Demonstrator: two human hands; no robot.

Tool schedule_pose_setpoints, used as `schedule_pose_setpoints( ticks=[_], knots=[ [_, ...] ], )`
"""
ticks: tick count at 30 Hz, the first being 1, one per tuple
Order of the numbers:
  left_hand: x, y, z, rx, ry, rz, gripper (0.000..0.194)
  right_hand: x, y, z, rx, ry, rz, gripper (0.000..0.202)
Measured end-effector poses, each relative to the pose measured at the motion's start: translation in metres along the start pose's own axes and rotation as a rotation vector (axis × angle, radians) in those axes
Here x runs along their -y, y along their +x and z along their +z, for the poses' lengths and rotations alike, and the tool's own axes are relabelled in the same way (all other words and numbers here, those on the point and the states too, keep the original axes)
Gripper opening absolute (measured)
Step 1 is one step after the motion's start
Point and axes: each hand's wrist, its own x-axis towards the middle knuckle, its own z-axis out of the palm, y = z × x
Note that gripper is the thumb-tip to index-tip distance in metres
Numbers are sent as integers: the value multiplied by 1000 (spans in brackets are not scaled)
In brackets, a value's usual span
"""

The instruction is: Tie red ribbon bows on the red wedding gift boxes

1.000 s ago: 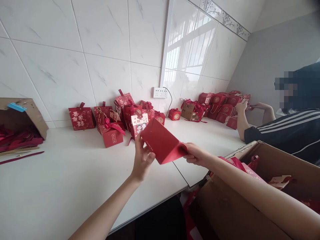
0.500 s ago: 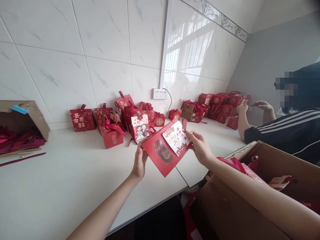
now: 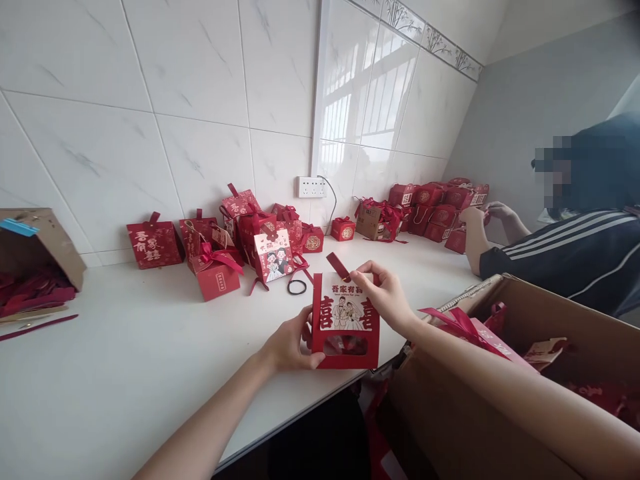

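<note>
A red gift box (image 3: 370,357) with a white bride-and-groom card front and a clear window stands upright near the table's front edge. My left hand (image 3: 295,340) grips its lower left side, thumb near the bottom of the front. At the top, my right hand (image 3: 377,290) pinches the box's upper edge beside a dark red ribbon tab (image 3: 339,266) that sticks up to the left. Red contents show through the window. A black ring-shaped band (image 3: 297,287) lies on the table just behind the box.
Finished-looking red boxes (image 3: 219,281) stand along the tiled wall, with more stacked at back right. An open carton (image 3: 440,387) is at right front; another carton (image 3: 65,247) lies far left. A person (image 3: 565,247) works at the right.
The box has turned from tilted to upright and come down toward the table edge. My left hand has moved lower on its side. The black band now shows, and the view has shifted slightly.
</note>
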Motion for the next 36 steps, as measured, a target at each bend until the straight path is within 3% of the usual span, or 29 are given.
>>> schedule_pose_setpoints(
  ticks=[9,14,21,26,30,36],
  knots=[
    [-3,0,-4,-22,171,-123,64,-6,2,-1,181,-28,-42,28],
    [-5,2,-6,-42,204,-119,59,-8,2,-1,262,-73,-29,22],
    [-2,3,-3,-119,153,-75,55,-2,0,2,239,-97,-30,25],
    [-6,5,-4,-97,199,-71,50,-6,3,1,193,-102,-52,30],
    [-7,4,-4,-81,184,-80,49,-10,4,0,215,-62,-7,30],
    [-6,3,-4,-68,154,-86,53,-12,6,0,228,-69,-59,31]
  ],
)
